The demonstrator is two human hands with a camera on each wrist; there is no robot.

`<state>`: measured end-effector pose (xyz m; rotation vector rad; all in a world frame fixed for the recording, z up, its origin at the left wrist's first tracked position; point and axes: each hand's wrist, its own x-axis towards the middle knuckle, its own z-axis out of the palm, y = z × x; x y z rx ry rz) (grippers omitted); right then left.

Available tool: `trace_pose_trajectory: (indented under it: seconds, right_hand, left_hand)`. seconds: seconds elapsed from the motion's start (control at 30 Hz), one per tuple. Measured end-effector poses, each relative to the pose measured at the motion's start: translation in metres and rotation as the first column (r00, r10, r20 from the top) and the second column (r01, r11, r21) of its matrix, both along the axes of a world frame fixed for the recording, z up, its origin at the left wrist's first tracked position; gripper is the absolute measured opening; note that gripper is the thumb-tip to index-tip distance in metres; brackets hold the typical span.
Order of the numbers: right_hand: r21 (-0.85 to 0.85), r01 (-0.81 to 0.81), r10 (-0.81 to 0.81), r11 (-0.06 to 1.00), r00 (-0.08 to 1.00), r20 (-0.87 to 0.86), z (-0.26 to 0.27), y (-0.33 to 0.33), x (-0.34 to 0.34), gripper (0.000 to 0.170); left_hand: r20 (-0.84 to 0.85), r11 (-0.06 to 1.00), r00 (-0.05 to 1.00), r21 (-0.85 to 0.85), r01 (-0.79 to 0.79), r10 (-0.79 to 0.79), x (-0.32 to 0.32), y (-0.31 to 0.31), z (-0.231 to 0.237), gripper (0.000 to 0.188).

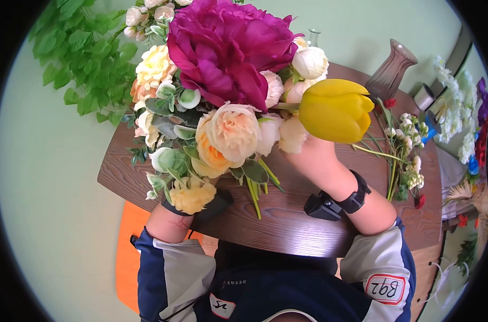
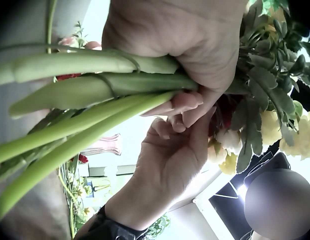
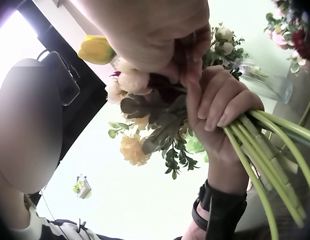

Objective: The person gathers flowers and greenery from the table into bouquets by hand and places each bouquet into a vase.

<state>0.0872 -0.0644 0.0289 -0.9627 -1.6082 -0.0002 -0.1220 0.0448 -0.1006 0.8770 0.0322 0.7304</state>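
The left hand [image 3: 222, 107] grips a bouquet by its green stems [image 3: 265, 165], which stick out below the fist. Above it spread a large magenta peony [image 1: 230, 51], a peach rose [image 1: 234, 131], cream blooms and grey-green leaves [image 2: 250, 115]. Close against the left hand's fingertips, the right hand [image 2: 170, 152] has its fingers curled in a pinch at the stems just under the flower heads; what they pinch is mostly hidden. A yellow tulip [image 1: 336, 110] leans out on the bouquet's right side, over the right hand, its stem running in among the blooms.
Beneath the bouquet is a dark wooden table [image 1: 287, 225]. At its right lie loose cut stems with small white flowers [image 1: 407, 134]. A smoky glass vase [image 1: 391, 70] stands at the back right, near a metal can [image 1: 423, 97]. Green foliage [image 1: 88, 59] hangs at the left.
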Motion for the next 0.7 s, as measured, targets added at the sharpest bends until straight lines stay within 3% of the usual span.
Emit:
trace_pose_trajectory:
  seconds: [0.03,0.07,0.1,0.17,0.2,0.23,0.3,0.33,0.37,0.4,0.43,0.47,0.5,0.57,0.6,0.63,0.7]
  right_hand:
    - [-0.006,-0.01,0.009,1.0,0.999,-0.034,0.0,0.0,0.0,0.025]
    - [-0.006,-0.01,0.01,1.0,0.999,-0.035,0.001,0.002,0.0,0.025]
    - [0.014,-0.022,0.023,1.0,0.998,-0.054,0.002,0.004,0.0,0.022]
    - [0.034,-0.033,0.035,0.999,0.997,-0.073,0.004,0.007,0.002,0.019]
    - [-0.005,0.016,-0.016,1.0,1.0,0.025,0.005,0.007,0.004,0.014]
    - [-0.04,0.068,-0.063,0.997,0.99,0.123,0.005,0.007,0.005,0.01]
    - [-0.12,0.053,-0.039,0.991,0.993,0.115,0.009,0.007,0.005,0.006]
    - [-0.198,0.04,-0.019,0.979,0.994,0.106,0.011,0.008,0.005,0.003]
    - [-0.196,0.04,-0.019,0.98,0.994,0.106,0.01,0.01,0.006,0.003]
    - [-0.197,0.071,-0.036,0.978,0.984,0.173,0.006,0.014,0.007,0.004]
    - [-0.199,0.101,-0.052,0.975,0.97,0.239,0.002,0.016,0.009,0.006]
    - [-0.23,0.147,-0.053,0.962,0.927,0.371,-0.002,0.017,0.012,0.009]
    - [-0.231,0.144,-0.05,0.962,0.927,0.372,-0.009,0.018,0.013,0.009]
    - [-0.354,0.186,0.099,0.917,0.751,0.652,-0.021,0.02,0.015,0.019]
    - [-0.48,0.165,0.232,0.862,0.713,0.662,-0.023,0.019,0.014,0.022]
    - [-0.477,0.169,0.224,0.863,0.717,0.66,-0.03,0.02,0.014,0.022]
    - [-0.615,0.102,0.41,0.782,0.659,0.631,-0.048,0.022,0.015,0.026]
  left_hand:
    - [0.005,1.0,1.0,0.016,0.012,-0.012,0.042,0.022,0.012,0.042]
    - [0.009,0.999,1.0,0.032,0.024,-0.024,0.002,-0.005,0.002,0.043]
    - [0.013,0.998,0.999,0.05,0.036,-0.037,0.069,0.023,0.024,0.044]
    - [0.02,0.994,0.998,0.086,0.061,-0.063,0.067,0.021,0.033,0.046]
    - [0.024,0.992,0.997,0.102,0.073,-0.076,0.015,-0.012,0.036,0.047]
    - [0.028,0.989,0.996,0.118,0.084,-0.088,0.051,0.02,0.041,0.048]
    - [0.032,0.983,0.993,0.152,0.105,-0.111,0.05,0.016,0.049,0.05]
    - [-0.084,0.942,0.94,-0.03,-0.334,0.33,0.038,0.033,0.007,0.045]
    - [-0.083,0.942,0.94,-0.027,-0.334,0.33,0.041,0.031,0.028,0.045]
    - [0.069,0.992,0.995,0.093,-0.081,0.074,0.046,0.028,0.067,0.033]
    - [0.182,0.957,0.962,0.243,0.157,-0.204,0.049,0.025,0.089,0.024]
    - [0.217,0.978,0.972,0.202,0.046,-0.091,0.043,0.024,0.086,0.02]
    - [0.239,0.954,0.96,0.291,0.075,-0.149,0.042,0.033,0.095,0.02]
    - [0.327,0.959,0.945,0.27,-0.083,-0.01,0.03,0.046,0.094,0.018]
    - [0.333,0.961,0.942,0.245,-0.129,0.042,0.022,0.051,0.097,0.018]
    - [0.336,0.961,0.937,0.218,-0.172,0.092,0.016,0.056,0.1,0.019]
    - [0.382,0.969,0.919,0.173,-0.176,0.098,0.007,0.062,0.104,0.022]
